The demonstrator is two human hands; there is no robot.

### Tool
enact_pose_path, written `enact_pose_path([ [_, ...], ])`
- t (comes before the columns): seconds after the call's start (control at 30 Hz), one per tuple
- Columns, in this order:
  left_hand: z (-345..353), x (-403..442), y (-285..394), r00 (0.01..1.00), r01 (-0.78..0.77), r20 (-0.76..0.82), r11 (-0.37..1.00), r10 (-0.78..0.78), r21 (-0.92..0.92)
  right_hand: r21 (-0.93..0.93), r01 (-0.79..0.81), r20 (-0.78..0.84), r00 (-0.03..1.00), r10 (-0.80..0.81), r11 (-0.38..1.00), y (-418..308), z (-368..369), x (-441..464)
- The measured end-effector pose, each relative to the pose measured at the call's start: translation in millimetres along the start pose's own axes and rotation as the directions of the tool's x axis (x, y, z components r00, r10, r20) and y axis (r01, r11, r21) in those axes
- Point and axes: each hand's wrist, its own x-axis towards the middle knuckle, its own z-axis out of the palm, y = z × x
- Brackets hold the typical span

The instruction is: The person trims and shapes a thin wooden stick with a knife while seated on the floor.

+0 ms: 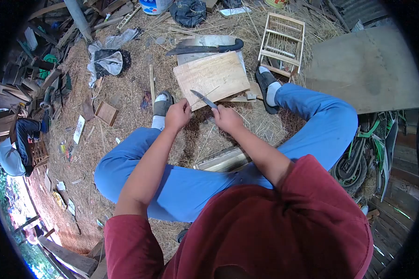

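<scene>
Floor [130, 60] is dirt with straw and shavings strewn over it, scrap wood piled along the far left, big flat sheet [368, 69] off to the right. Person sits with knees spread, both forearms reaching forward between them, hands close together but apart, just short of the wooden board [214, 72].

Left hand [178, 117]: fingers closed in a pinch, gripping the near end of a thin stick [211, 92]. Right hand [228, 119]: fist wrapped around the handle of a knife [203, 98], blade angled forward and left.

Stick runs forward and right from the left hand, crossing the blade ahead of both hands, over the board's near part. Can't tell whether blade and stick touch, or whether either touches the board.

Beyond the board: large curved-handled blade [202, 48], lying crosswise. Slatted wooden frame [282, 44] sits far right of it, by the right foot. Small wooden tray [106, 114] on the floor, left of the left foot. Another person [21, 144] partly visible at far left.
</scene>
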Motion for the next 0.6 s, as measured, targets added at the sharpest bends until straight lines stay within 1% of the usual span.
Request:
enact_pose_path([
  [0.03, 0, 0, -2, 1.0, -0.005, 0.002, 1.0, 0.005, -0.001, 0.016, -0.039, -0.026, 0.999, 0.04, 0.999, 1, -3, 3],
  [0.07, 1, 0, -3, 1.0, -0.003, 0.0, 1.0, 0.003, 0.0, 0.016, -0.037, -0.025, 0.999, 0.038, 0.999, 0, -3, 5],
  [0.13, 2, 0, -5, 0.998, -0.058, -0.029, 0.998, 0.058, -0.017, 0.117, -0.132, -0.104, 0.984, 0.144, 0.984, -3, -1, 7],
  [0.17, 2, 0, -5, 0.998, -0.058, -0.031, 0.998, 0.057, -0.02, 0.114, -0.131, -0.104, 0.984, 0.143, 0.985, -3, -1, 4],
  [0.23, -1, 1, -2, 1.0, -0.016, -0.006, 1.0, 0.016, -0.008, -0.001, -0.033, 0.025, 0.999, 0.033, 0.999, -10, -12, -5],
  [0.27, -1, 0, 0, 1.0, -0.018, -0.006, 1.0, 0.017, -0.009, -0.003, -0.034, 0.024, 0.999, 0.034, 0.999, -7, -11, -2],
  [0.33, -1, 0, 0, 0.999, -0.038, -0.01, 0.999, 0.038, 0.007, 0.106, -0.107, -0.128, 0.984, 0.12, 0.989, 2, -6, 10],
  [0.4, -2, -1, 0, 1.0, -0.026, -0.006, 1.0, 0.026, 0.012, 0.112, -0.122, -0.113, 0.984, 0.135, 0.986, 0, 1, 5],
  [0.47, -2, 1, 2, 1.0, -0.021, -0.004, 1.0, 0.021, 0.015, 0.003, -0.027, 0.051, 0.998, 0.027, 1.0, -11, -11, -4],
  [0.53, -2, 1, 2, 1.0, -0.002, 0.006, 1.0, 0.002, 0.015, 0.001, -0.04, 0.031, 0.999, 0.04, 0.999, 2, -10, 4],
  [0.6, -2, 0, 1, 1.0, -0.025, -0.003, 0.999, 0.025, 0.026, 0.121, -0.181, -0.098, 0.976, 0.193, 0.976, 8, -7, 11],
])
